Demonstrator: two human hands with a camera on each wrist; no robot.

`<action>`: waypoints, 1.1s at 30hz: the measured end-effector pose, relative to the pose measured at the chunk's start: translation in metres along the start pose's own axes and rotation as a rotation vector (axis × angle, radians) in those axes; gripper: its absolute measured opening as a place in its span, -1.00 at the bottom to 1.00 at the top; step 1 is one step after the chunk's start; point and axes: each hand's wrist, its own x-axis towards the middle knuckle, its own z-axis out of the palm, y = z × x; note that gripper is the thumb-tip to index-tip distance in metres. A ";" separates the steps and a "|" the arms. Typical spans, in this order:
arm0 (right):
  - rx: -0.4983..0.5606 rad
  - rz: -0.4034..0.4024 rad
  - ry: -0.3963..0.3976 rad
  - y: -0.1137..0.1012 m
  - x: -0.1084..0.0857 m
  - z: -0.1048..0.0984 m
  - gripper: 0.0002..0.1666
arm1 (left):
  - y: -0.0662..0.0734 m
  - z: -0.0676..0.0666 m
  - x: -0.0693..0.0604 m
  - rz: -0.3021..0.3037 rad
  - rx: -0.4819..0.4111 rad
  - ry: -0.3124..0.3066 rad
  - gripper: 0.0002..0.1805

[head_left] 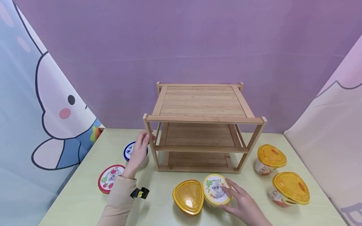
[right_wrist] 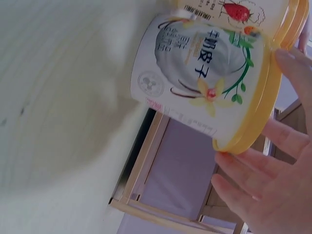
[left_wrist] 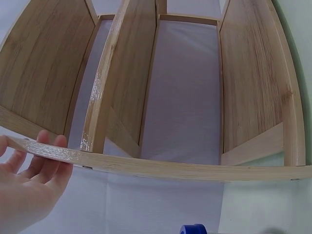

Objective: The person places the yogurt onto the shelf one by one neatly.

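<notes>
A three-tier wooden rack [head_left: 200, 118] stands at the centre of the table. My left hand [head_left: 140, 149] grips its front left post, fingers curled round the wood; the left wrist view shows the same hand [left_wrist: 36, 183] near the post's top end. My right hand [head_left: 240, 201] holds a white tub with a round yellow lid [head_left: 217, 190] by the lid's edge. In the right wrist view, thumb and fingers spread round the lid of that tub [right_wrist: 204, 73], which bears a flower print. Beside it, touching, stands a tub with an amber three-cornered lid [head_left: 188, 197].
Left of the rack stand a blue-rimmed tub [head_left: 129, 151], partly behind my left forearm and hand, and a red-lidded tub [head_left: 108, 179]. Two amber-lidded tubs [head_left: 271, 157] stand at the right. A purple cloth backdrop [head_left: 198, 47] rises behind the rack.
</notes>
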 end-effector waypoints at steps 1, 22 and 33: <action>-0.013 0.006 0.007 -0.001 0.000 0.001 -0.36 | 0.000 0.000 0.000 -0.002 -0.001 -0.001 -0.65; -0.192 0.081 0.190 -0.019 0.002 0.021 -0.31 | -0.001 0.003 -0.001 0.018 0.047 0.021 -0.64; -0.233 0.120 0.243 -0.026 0.004 0.029 -0.31 | 0.000 0.005 -0.001 0.019 0.044 0.032 -0.66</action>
